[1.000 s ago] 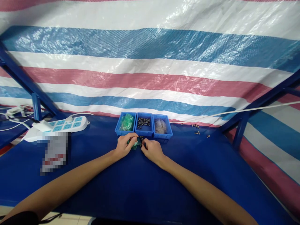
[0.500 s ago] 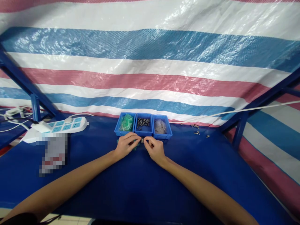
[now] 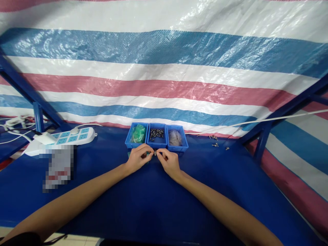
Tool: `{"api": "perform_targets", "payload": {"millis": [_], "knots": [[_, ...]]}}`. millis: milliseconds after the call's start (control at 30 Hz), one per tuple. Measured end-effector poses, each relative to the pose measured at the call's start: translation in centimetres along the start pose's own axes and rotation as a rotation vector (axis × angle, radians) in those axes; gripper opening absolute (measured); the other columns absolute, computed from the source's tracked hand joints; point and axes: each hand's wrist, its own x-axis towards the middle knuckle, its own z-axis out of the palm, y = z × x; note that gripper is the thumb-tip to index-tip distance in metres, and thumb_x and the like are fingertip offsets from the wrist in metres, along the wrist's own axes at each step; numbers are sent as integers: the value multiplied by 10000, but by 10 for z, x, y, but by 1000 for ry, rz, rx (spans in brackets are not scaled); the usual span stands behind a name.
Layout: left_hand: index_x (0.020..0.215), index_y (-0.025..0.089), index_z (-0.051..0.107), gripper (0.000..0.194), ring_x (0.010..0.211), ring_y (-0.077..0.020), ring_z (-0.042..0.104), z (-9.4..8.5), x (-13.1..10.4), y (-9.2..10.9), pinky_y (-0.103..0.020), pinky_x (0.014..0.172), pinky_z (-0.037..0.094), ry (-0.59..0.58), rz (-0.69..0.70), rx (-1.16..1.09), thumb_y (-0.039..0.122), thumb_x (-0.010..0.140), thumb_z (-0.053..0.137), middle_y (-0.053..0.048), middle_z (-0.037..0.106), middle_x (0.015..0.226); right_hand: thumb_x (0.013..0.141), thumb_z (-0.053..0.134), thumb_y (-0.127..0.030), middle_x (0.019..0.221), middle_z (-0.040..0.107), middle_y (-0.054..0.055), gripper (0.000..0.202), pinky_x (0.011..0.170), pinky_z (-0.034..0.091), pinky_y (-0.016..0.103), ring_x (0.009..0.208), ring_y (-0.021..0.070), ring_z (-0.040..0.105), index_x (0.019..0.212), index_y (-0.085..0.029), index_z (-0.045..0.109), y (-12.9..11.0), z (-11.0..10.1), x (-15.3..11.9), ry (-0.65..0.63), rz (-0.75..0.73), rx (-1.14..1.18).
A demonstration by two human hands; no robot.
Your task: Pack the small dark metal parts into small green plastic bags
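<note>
Just in front of the blue bins, my left hand [image 3: 139, 158] and my right hand [image 3: 169, 163] meet with fingertips pinched. Between them is a small metal part [image 3: 155, 153], too small to make out its exact kind. Part of something green [image 3: 129, 154] lies beneath my left hand, mostly hidden. Behind the hands, the left blue bin [image 3: 127, 142] contains a green plastic bag [image 3: 138, 133]. Several small dark metal pieces [image 3: 157, 133] lie in the middle bin [image 3: 161, 145]. In the right bin [image 3: 179, 149] is a clear plastic bag [image 3: 175, 137].
Several small metal parts [image 3: 214, 145] are scattered at the table's back right. At left are a white power strip [image 3: 77, 137] with plugs and a blurred-out item [image 3: 60, 167]. A striped sheet [image 3: 164, 71] hangs behind, between blue frame legs [image 3: 259, 145].
Both hands stay almost in place, still pinching the small metal part. Its tilt between the fingertips seems to differ slightly. Bins and loose parts are unchanged.
</note>
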Motion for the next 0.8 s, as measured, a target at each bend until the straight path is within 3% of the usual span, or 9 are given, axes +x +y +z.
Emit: {"api": "perform_targets", "payload": {"millis": [267, 800], "knots": [[843, 160, 642, 93, 505, -54, 489, 0, -1, 2, -177, 503, 429, 77, 7, 39, 214, 865, 569, -25, 642, 804, 884, 513, -347, 516, 523, -28, 265, 522, 377, 211, 463, 97, 468, 879, -142, 682, -1, -1, -1, -86, -47, 39], [860, 168, 658, 121, 528, -67, 528, 0, -2, 0, -185, 517, 454, 67, 24, 33, 241, 875, 562, -37, 659, 813, 878, 511, -324, 525, 517, -34, 232, 513, 387, 206, 456, 89, 458, 874, -149, 663, -1, 0, -1, -46, -45, 43]]}}
